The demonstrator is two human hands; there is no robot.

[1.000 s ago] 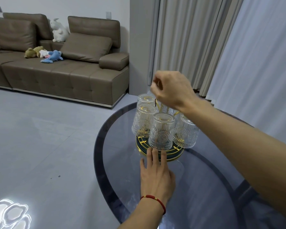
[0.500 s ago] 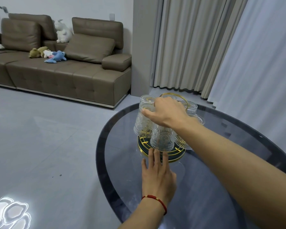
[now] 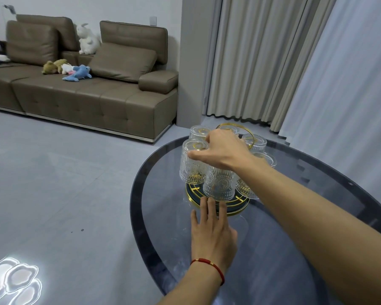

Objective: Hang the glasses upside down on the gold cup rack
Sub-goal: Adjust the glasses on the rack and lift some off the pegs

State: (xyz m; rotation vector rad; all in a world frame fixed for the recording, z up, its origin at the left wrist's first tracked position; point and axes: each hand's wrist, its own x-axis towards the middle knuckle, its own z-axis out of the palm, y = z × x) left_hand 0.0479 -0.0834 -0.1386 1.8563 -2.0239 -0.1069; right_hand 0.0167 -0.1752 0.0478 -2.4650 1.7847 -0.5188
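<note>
My right hand [image 3: 223, 150] is over the top of the gold cup rack [image 3: 218, 201], palm down, fingers curled onto the upturned base of the front glass [image 3: 218, 183]. It looks like a loose top grip — whether the fingers are truly closed on it or only resting there I cannot tell, since the hand hides its own contact. That glass sits directly beneath my fingers, long axis close to vertical, mouth down toward the rack's dark, gold-rimmed base.

My left hand [image 3: 211, 234] lies flat and open on the glass table [image 3: 163, 216], holding nothing, fingertips [image 3: 209, 202] at the near edge of the rack's base — a steadying hand, I judge.

Other glasses ring the rack: the left glass [image 3: 191, 164] just beside my right fingertips, two more behind the hand, another to the right partly hidden by my forearm. All seem inverted.

Judgement: the rack looks full, or nearly. Anything left is a straight push down along the glass's own axis, and the right hand is the one placed for it. Risk — knocking the left glass sideways.
</note>
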